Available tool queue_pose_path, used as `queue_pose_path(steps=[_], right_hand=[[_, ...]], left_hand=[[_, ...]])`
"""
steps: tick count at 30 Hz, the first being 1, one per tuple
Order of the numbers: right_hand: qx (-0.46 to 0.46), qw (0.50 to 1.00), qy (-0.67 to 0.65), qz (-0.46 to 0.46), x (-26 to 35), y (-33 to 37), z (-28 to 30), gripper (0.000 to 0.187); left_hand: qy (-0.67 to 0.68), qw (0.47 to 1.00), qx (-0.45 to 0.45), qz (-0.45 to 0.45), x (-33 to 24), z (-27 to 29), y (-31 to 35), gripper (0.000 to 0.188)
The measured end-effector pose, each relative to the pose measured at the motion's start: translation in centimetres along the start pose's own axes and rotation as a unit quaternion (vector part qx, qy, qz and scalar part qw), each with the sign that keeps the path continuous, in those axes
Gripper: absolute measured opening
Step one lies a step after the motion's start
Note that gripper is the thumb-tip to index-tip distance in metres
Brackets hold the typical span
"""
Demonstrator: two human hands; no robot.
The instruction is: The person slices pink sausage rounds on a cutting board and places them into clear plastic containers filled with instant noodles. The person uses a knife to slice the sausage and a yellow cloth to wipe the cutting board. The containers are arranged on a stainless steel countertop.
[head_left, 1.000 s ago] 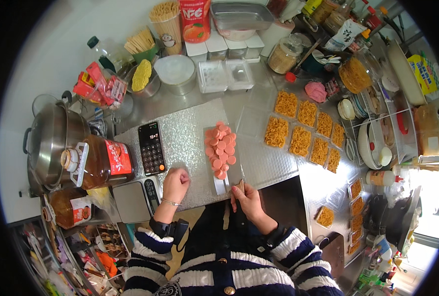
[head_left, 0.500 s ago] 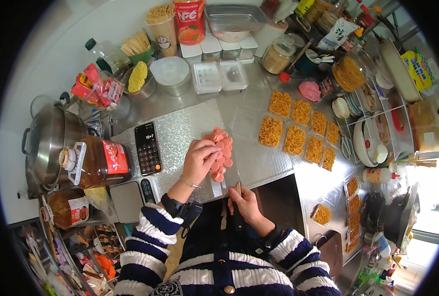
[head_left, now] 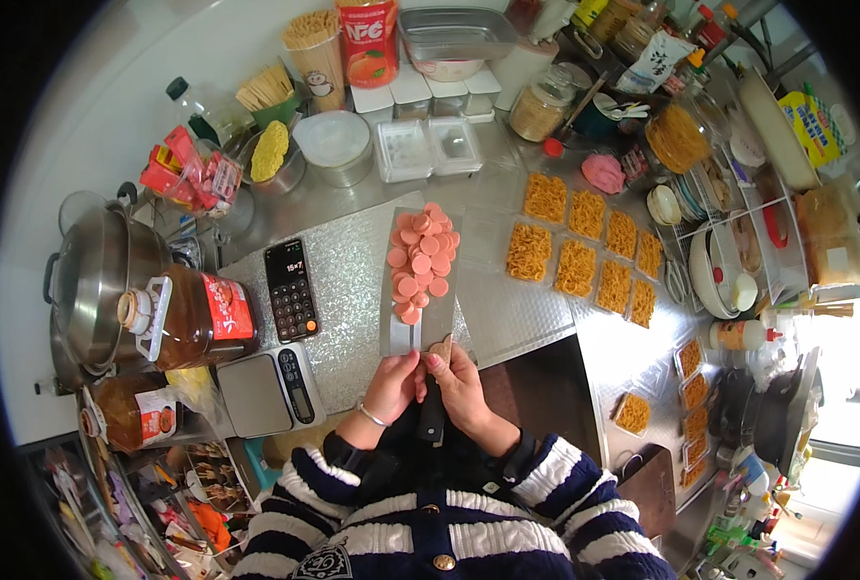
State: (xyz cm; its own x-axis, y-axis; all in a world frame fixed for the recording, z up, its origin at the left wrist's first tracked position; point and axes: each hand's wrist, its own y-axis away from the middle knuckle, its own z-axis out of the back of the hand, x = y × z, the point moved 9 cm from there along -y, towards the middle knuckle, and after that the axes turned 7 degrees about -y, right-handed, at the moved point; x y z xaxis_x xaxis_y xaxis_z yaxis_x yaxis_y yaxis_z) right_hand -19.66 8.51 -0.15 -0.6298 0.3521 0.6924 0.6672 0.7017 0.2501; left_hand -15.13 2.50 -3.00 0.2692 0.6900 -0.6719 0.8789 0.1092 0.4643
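Note:
Pinkish-orange round sausage slices (head_left: pixel 420 256) lie heaped on the broad metal blade of a knife (head_left: pixel 437 324). The blade points away from me over the silvery mat. Its black handle (head_left: pixel 432 414) shows between my hands, close to my body. My right hand (head_left: pixel 461 387) is closed round the handle end, thumb on top beside a brownish part. My left hand (head_left: pixel 388 389) pinches the near left corner of the blade. Some fingers of both hands are hidden underneath.
On the silvery mat (head_left: pixel 352 251) lies a phone (head_left: pixel 291 290), with a kitchen scale (head_left: pixel 261 391) near it. Clear trays of noodle portions (head_left: pixel 577 266) stand to the right. Big bottles (head_left: pixel 198 319), a steel pot (head_left: pixel 111 271) and lidded tubs (head_left: pixel 333 145) line the left and back.
My left hand has left the slices and come down to the blade's near edge. My right hand has moved slightly left, and the slice heap sits higher up in view.

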Motion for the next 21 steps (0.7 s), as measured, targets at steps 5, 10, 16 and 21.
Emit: queue_pose_path(steps=[5,10,16,21], right_hand=[[0.027,0.999,0.036,-0.025,-0.4,0.0,-2.0,0.029],[-0.018,0.867,0.49,-0.087,3.0,0.2,0.2,0.02],[0.104,0.776,0.571,0.249,10.9,-1.5,-6.1,0.015],[0.134,0.714,0.632,0.27,11.9,-4.4,-6.9,0.02]], left_hand=[[-0.048,0.997,-0.051,0.032,-1.3,0.9,-0.2,0.038],[0.015,0.997,0.057,-0.057,-2.9,0.0,-0.3,0.049],[-0.035,0.999,-0.007,0.017,-1.3,0.7,-0.9,0.032],[-0.018,0.999,-0.001,-0.038,-2.3,-1.9,-2.7,0.034]])
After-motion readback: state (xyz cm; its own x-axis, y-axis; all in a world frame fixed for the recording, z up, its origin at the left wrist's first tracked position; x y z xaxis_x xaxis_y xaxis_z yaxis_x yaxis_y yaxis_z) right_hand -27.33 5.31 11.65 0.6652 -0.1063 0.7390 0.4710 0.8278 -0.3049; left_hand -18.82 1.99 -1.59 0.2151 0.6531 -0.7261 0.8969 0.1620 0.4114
